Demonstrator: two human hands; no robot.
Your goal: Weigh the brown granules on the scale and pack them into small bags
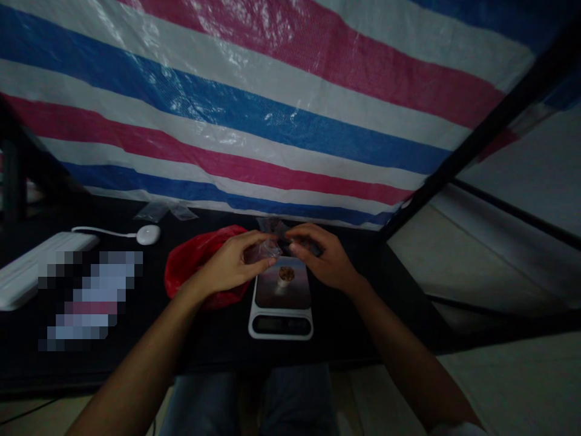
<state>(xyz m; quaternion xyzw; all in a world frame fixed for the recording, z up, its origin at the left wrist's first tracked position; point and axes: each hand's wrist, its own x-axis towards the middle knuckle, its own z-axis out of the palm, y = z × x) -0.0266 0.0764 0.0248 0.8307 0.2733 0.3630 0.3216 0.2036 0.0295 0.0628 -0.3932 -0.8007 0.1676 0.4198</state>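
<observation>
Red plastic bag (181, 269) lies crumpled just left of the digital kitchen scale (281, 324), partly under the left hand (229, 266). Left fingers (254, 257) are curled and seem to pinch a small clear plastic piece (271, 248), which sits just above the back edge of the scale; its exact shape is hard to tell. Right hand (322, 254) is just right of that piece, fingers bent inward, not released, but what they grasp cannot be told. Both hands keep their load above the scale, probably so that it stays off the platform. Small round cup with brown contents (285, 275) stands upright on the scale platform, apparently centred for a steady reading. Display is too dark to read. Dark crumpled plastic (272, 227) is behind the scale. 2 clear plastic bags (154, 212) lie farther back-left of the scale, and a white mouse (148, 234) and white keyboard (40, 266) sit well left of it, likely parked out of the way. Pixelated object (91, 297) is also left of the scale, unidentifiable.
</observation>
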